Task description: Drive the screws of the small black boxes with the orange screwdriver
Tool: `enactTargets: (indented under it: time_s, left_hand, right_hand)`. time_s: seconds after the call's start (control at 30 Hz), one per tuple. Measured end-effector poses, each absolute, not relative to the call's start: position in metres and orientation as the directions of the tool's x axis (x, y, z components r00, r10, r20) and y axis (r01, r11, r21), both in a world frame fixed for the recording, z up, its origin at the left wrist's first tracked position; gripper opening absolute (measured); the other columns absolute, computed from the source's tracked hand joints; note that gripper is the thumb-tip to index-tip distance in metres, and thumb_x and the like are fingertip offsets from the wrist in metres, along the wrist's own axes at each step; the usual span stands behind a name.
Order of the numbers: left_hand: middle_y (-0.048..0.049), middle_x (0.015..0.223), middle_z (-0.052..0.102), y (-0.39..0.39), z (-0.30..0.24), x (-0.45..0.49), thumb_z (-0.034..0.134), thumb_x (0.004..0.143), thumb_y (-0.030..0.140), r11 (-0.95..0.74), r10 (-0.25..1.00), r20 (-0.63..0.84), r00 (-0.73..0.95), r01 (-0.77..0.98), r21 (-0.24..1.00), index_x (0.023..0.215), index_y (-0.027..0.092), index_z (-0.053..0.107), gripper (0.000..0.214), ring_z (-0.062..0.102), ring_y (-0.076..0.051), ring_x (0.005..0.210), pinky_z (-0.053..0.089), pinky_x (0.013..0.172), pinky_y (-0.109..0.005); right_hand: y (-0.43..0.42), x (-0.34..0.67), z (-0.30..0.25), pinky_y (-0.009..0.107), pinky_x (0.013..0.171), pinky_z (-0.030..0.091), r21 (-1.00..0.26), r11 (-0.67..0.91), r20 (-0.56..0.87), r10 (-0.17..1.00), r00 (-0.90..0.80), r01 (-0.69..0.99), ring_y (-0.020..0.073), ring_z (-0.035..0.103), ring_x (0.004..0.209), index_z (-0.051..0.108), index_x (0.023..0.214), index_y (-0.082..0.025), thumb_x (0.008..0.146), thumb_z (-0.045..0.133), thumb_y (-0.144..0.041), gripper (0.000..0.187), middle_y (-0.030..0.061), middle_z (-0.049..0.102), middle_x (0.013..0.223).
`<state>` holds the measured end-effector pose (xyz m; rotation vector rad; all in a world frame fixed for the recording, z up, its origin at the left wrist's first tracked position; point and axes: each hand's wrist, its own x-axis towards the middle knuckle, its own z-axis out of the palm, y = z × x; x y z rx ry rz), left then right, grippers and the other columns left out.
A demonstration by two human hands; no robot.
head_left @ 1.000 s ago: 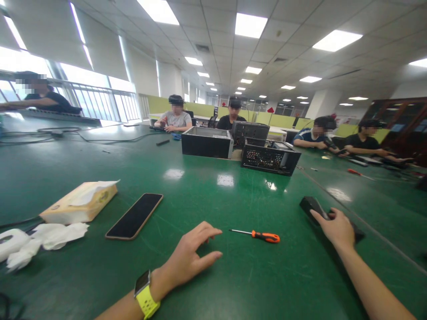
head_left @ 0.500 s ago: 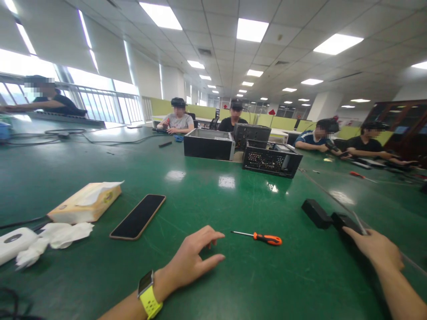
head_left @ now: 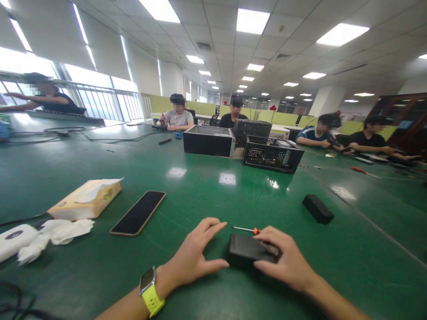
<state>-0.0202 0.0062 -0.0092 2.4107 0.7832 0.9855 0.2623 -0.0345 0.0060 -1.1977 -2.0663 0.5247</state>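
Note:
My right hand (head_left: 287,258) grips a black rectangular box (head_left: 245,249) by its right end, thumb on the near side and fingers over the far side. Some small detail on the box near my fingers is too blurred to make out. My left hand (head_left: 196,253), with a yellow-strapped watch (head_left: 151,293) on its wrist, is open beside the box's left end, thumb and fingers apart. Just behind the box lies a screwdriver (head_left: 245,229); its orange handle is mostly hidden by the box and my right hand. A second black block (head_left: 318,209) rests on the green table (head_left: 187,195) farther right.
A phone (head_left: 138,213), a tissue pack (head_left: 86,200), crumpled tissues (head_left: 65,232) and a white device (head_left: 16,242) lie on the left. Opened computer cases (head_left: 208,142) stand at the table's middle. Several people sit around the far side. Another screwdriver (head_left: 360,170) lies far right.
My right hand has brought the black box from the far right to the middle, in front of my left hand. The left hand has stayed nearly in place, its fingers slightly more spread.

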Motion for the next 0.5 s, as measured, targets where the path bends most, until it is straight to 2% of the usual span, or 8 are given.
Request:
enactTargets:
  time_s: [0.03, 0.1, 0.17, 0.23, 0.33, 0.37, 0.43, 0.5]
  left_hand:
    - [-0.0129, 0.126, 0.055, 0.006, -0.009, -0.02, 0.08, 0.074, 0.049, -0.761, 0.62, 0.479, 0.622, 0.327, 0.561, 0.138, 0.021, 0.049, 0.076, 0.054, -0.029, 0.113, 0.046, 0.098, -0.043]
    - [-0.011, 0.114, 0.062, 0.005, -0.009, -0.019, 0.079, 0.073, 0.051, -0.773, 0.584, 0.449, 0.676, 0.295, 0.561, 0.126, 0.02, 0.06, 0.064, 0.057, -0.027, 0.103, 0.049, 0.091, -0.04]
    - [-0.0084, 0.101, 0.066, 0.005, -0.007, -0.017, 0.079, 0.075, 0.048, -0.779, 0.561, 0.43, 0.707, 0.276, 0.562, 0.112, 0.019, 0.068, 0.048, 0.059, -0.025, 0.093, 0.05, 0.083, -0.037]
    - [-0.0075, 0.096, 0.068, 0.004, -0.005, -0.016, 0.079, 0.074, 0.046, -0.78, 0.562, 0.427, 0.708, 0.281, 0.56, 0.106, 0.019, 0.07, 0.043, 0.059, -0.024, 0.089, 0.049, 0.079, -0.035]
    - [-0.0078, 0.095, 0.069, 0.003, -0.003, -0.015, 0.08, 0.072, 0.047, -0.788, 0.563, 0.443, 0.697, 0.293, 0.541, 0.106, 0.018, 0.07, 0.045, 0.059, -0.023, 0.087, 0.048, 0.078, -0.035]
    - [-0.0079, 0.095, 0.07, 0.003, -0.002, -0.015, 0.08, 0.073, 0.046, -0.794, 0.561, 0.453, 0.693, 0.297, 0.53, 0.105, 0.018, 0.07, 0.044, 0.06, -0.023, 0.087, 0.048, 0.078, -0.035]
    - [-0.008, 0.095, 0.07, 0.003, -0.003, -0.015, 0.079, 0.073, 0.042, -0.808, 0.555, 0.474, 0.683, 0.31, 0.5, 0.105, 0.018, 0.071, 0.04, 0.061, -0.024, 0.086, 0.048, 0.077, -0.035]
    - [-0.0081, 0.094, 0.071, 0.002, -0.004, -0.014, 0.078, 0.074, 0.039, -0.826, 0.544, 0.498, 0.675, 0.326, 0.46, 0.104, 0.018, 0.072, 0.037, 0.062, -0.024, 0.085, 0.048, 0.075, -0.035]
  right_hand:
    - [-0.038, 0.247, 0.001, 0.034, 0.077, 0.048, -0.645, 0.51, 0.324, 0.857, -0.402, 0.568, 0.0228, 0.062, 0.084, 0.07, 0.099, -0.019, 0.068, 0.077, -0.032, 0.034, 0.0056, 0.067, 0.091]
    - [-0.044, 0.231, -0.006, 0.033, 0.074, 0.048, -0.672, 0.506, 0.3, 0.854, -0.425, 0.541, 0.0219, 0.061, 0.082, 0.07, 0.098, -0.018, 0.065, 0.078, -0.03, 0.036, 0.0055, 0.066, 0.089]
    - [-0.045, 0.232, -0.008, 0.033, 0.076, 0.048, -0.685, 0.503, 0.289, 0.852, -0.437, 0.527, 0.0219, 0.061, 0.084, 0.07, 0.103, -0.018, 0.064, 0.081, -0.035, 0.044, 0.0062, 0.066, 0.093]
    - [-0.04, 0.244, -0.008, 0.032, 0.072, 0.049, -0.686, 0.499, 0.285, 0.854, -0.434, 0.53, 0.0198, 0.06, 0.08, 0.068, 0.112, -0.019, 0.069, 0.079, -0.044, 0.051, 0.0061, 0.066, 0.097]
    - [-0.025, 0.278, -0.007, 0.028, 0.063, 0.047, -0.654, 0.408, 0.31, 0.913, -0.267, 0.637, 0.0167, 0.058, 0.07, 0.068, 0.106, -0.02, 0.089, 0.056, -0.048, 0.035, 0.0049, 0.066, 0.091]
    - [-0.019, 0.291, -0.008, 0.029, 0.066, 0.048, -0.619, 0.355, 0.333, 0.926, -0.176, 0.7, 0.0175, 0.06, 0.073, 0.069, 0.101, -0.019, 0.094, 0.048, -0.046, 0.034, 0.0054, 0.067, 0.09]
    - [-0.006, 0.319, -0.014, 0.031, 0.074, 0.05, -0.48, 0.247, 0.39, 0.919, -0.047, 0.842, 0.0203, 0.063, 0.083, 0.069, 0.102, -0.019, 0.096, 0.043, -0.044, 0.037, 0.0072, 0.069, 0.095]
    - [0.005, 0.341, -0.023, 0.035, 0.078, 0.05, -0.418, 0.184, 0.384, 0.923, -0.01, 0.889, 0.0237, 0.064, 0.086, 0.07, 0.105, -0.017, 0.094, 0.045, -0.04, 0.036, 0.0093, 0.07, 0.095]
